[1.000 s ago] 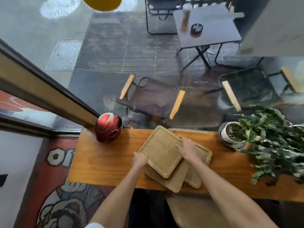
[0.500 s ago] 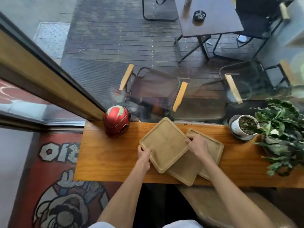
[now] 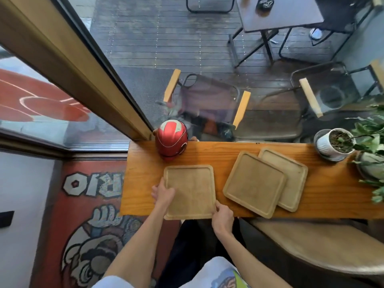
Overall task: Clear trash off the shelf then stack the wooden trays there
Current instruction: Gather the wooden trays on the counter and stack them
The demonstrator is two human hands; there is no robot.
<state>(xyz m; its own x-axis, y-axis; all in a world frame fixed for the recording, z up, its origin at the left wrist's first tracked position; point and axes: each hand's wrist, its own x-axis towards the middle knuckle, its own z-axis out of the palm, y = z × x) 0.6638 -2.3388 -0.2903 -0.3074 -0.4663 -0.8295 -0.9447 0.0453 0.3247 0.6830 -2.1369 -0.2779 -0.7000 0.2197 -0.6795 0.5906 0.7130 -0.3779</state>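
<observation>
Three wooden trays lying on the shelf (image 3: 207,154), one being squared up by both hands.

One tray (image 3: 191,190) is sitting flat near the shelf's front edge, just in front of the red helmet (image 3: 171,140); the left hand (image 3: 163,193) is gripping its left rim, the right hand (image 3: 222,217) pinching its near right corner. Two overlapping trays (image 3: 255,183) are lying skewed to the right, near the potted plant (image 3: 336,142). Judged best practice: align this base tray parallel to the edge, then lift the others on squarely, rims matching.

One tray (image 3: 191,190) lies left of two overlapped trays (image 3: 268,181); helmet (image 3: 171,140) behind.
</observation>
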